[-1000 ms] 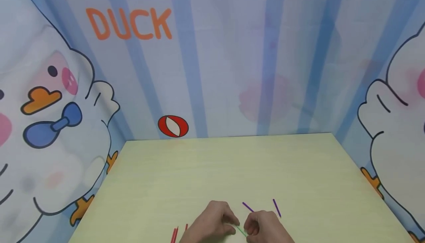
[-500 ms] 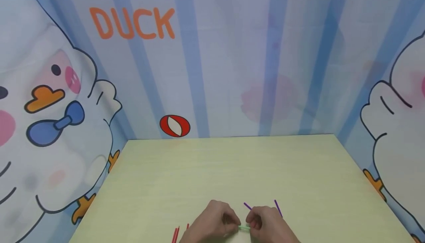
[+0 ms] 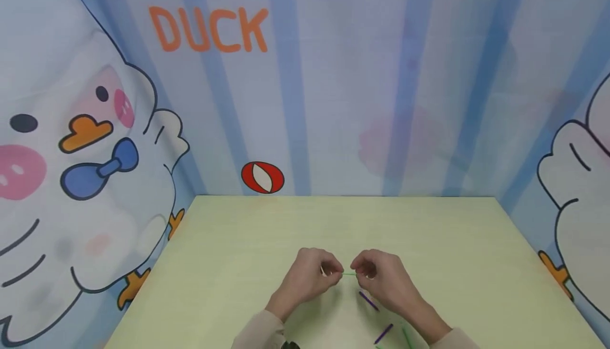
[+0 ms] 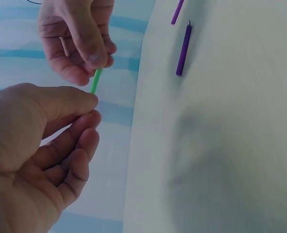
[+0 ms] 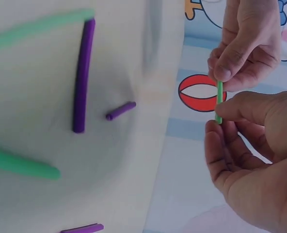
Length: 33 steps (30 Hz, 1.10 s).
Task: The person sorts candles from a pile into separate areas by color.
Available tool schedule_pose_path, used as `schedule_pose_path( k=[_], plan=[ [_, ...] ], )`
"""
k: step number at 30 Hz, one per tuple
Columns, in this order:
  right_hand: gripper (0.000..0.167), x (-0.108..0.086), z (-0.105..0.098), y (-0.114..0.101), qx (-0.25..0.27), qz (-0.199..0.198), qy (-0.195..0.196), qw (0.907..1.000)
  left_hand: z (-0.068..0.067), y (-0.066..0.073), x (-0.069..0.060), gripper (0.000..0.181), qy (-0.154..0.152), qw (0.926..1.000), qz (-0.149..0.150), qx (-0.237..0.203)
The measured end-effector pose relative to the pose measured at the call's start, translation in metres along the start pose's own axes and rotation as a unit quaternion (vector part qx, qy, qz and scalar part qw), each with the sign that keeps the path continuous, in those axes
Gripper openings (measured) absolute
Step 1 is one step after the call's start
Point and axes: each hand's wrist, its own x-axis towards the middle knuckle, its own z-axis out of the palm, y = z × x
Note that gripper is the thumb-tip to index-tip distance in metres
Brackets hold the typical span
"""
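A thin green stick point(image 3: 349, 274) is stretched between my two hands, raised above the table. My left hand point(image 3: 310, 272) pinches one end between thumb and forefinger. On the other end, the thumb and forefinger of my right hand point(image 3: 383, 275) pinch too. From the left wrist view, only a short piece of the green stick point(image 4: 96, 81) shows between the fingertips. Below the hands lie a purple stick point(image 3: 368, 301) and a second purple stick point(image 3: 383, 333). One purple stick point(image 4: 183, 51) has a fine wick-like tip.
Two more green sticks lie on the table in the right wrist view: an upper green stick point(image 5: 41, 27) touching a purple stick point(image 5: 83, 77), and a lower green stick point(image 5: 24, 164). The pale yellow table point(image 3: 238, 232) ends at a cloth backdrop point(image 3: 329, 73) with printed ducks.
Both hands have risen off the table, still holding the green stick. It now lies level between them. The view has shifted, and the red sticks at the lower left no longer show.
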Motion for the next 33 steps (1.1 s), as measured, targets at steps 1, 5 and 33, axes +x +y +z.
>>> schedule_pose_path(
  k=[1,5,33],
  plan=[
    [0.018,0.006,0.001,0.002,0.001,-0.006,0.002,1.0,-0.001,-0.002,0.003,0.006,0.006,1.0,-0.003,0.005],
    [0.019,0.026,0.001,0.015,0.012,-0.015,0.003,0.9998,-0.003,-0.011,0.018,0.005,0.023,0.9995,-0.013,0.018],
    [0.021,0.061,0.023,0.073,0.01,0.029,-0.06,0.9977,0.053,-0.103,0.053,0.014,-0.001,0.9989,-0.047,-0.007]
  ],
)
